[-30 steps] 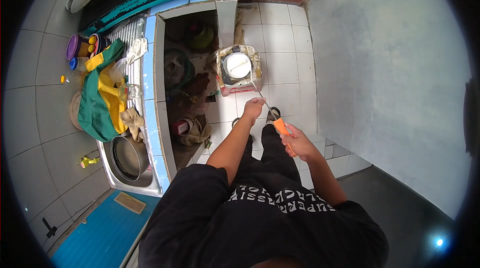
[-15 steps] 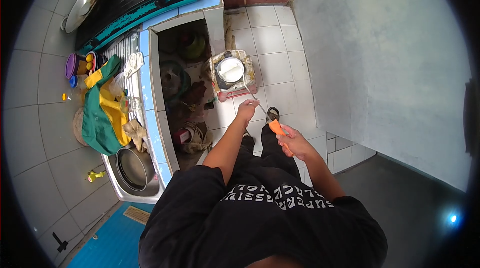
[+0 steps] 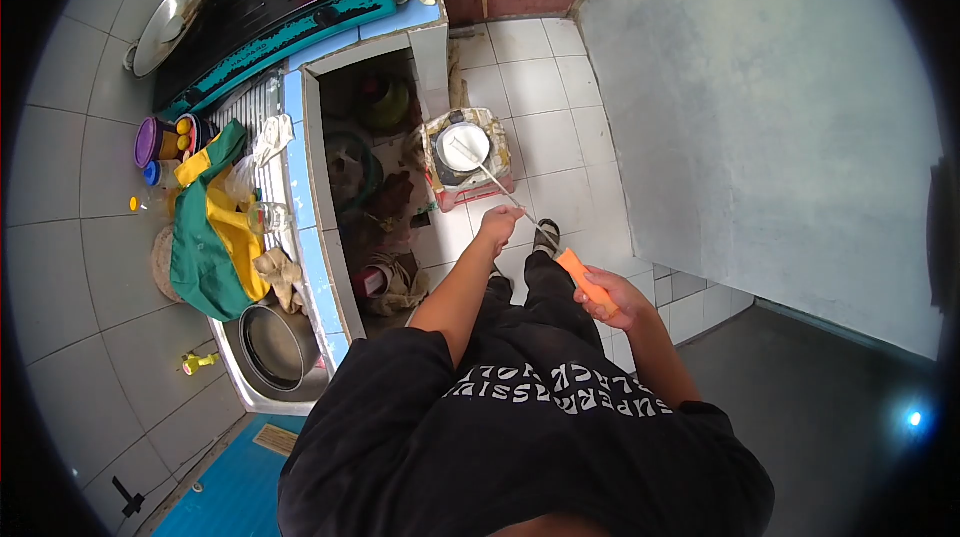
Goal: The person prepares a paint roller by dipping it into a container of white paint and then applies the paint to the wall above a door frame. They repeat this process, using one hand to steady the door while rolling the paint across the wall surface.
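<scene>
My right hand point(image 3: 627, 299) is wrapped round the orange handle point(image 3: 586, 281) of a long, thin-framed paint roller. Farther up, the fingers of my left hand point(image 3: 500, 226) are closed on its rod point(image 3: 538, 223). The white roller head point(image 3: 465, 149) rests in a round white tub point(image 3: 484, 136), against its inner side. What the tub holds is hard to make out. Under the tub is a dark round item, and both stand on a worn, stained stool point(image 3: 499, 163) with red lower parts.
A patchy pale grey wall point(image 3: 740, 117) rises on the right. Along the left runs a blue-tiled counter point(image 3: 318, 277) with a sink holding a pan point(image 3: 272, 347), a green and yellow cloth point(image 3: 205, 237) and a stove point(image 3: 290, 32). My foot point(image 3: 546, 234) is near the stool.
My right hand and the orange handle have shifted right and slightly down. The roller head has swung to a steeper angle in the tub. My left hand stays on the rod.
</scene>
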`<state>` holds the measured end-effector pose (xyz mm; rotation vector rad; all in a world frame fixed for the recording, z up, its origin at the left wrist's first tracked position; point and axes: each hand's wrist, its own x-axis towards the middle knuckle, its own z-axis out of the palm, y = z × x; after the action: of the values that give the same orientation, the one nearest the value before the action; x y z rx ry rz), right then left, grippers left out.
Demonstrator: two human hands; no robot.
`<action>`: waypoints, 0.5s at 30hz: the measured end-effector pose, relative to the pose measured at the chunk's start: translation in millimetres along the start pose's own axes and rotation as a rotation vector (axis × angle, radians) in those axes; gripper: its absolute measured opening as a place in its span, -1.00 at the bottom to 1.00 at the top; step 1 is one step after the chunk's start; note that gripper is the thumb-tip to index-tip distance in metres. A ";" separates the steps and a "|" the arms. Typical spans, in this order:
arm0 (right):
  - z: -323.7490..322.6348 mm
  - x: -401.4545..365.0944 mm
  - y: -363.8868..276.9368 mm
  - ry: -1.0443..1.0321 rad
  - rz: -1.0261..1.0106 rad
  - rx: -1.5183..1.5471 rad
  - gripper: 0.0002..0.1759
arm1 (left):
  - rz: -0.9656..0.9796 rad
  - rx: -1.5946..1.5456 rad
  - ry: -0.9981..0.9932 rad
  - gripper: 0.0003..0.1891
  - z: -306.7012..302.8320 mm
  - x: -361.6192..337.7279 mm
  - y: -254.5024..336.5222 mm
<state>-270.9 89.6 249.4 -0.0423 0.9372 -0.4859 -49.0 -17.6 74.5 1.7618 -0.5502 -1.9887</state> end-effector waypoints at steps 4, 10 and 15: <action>4.9 -1.7 -3.0 0.064 0.062 -0.045 -0.63 | 0.014 0.029 -0.007 -0.80 3.9 -3.6 0.5; 2.1 -4.4 -4.6 0.260 0.075 -0.274 -0.67 | 0.013 -0.015 0.077 -0.81 15.2 -14.5 2.6; -14.7 -1.4 5.8 0.276 0.096 -0.437 -0.64 | 0.037 0.002 0.014 -0.84 14.2 -5.9 -4.4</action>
<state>-280.8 97.9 240.3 -0.3305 1.2980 -0.1925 -62.7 -10.5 78.5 1.7535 -0.5764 -1.9502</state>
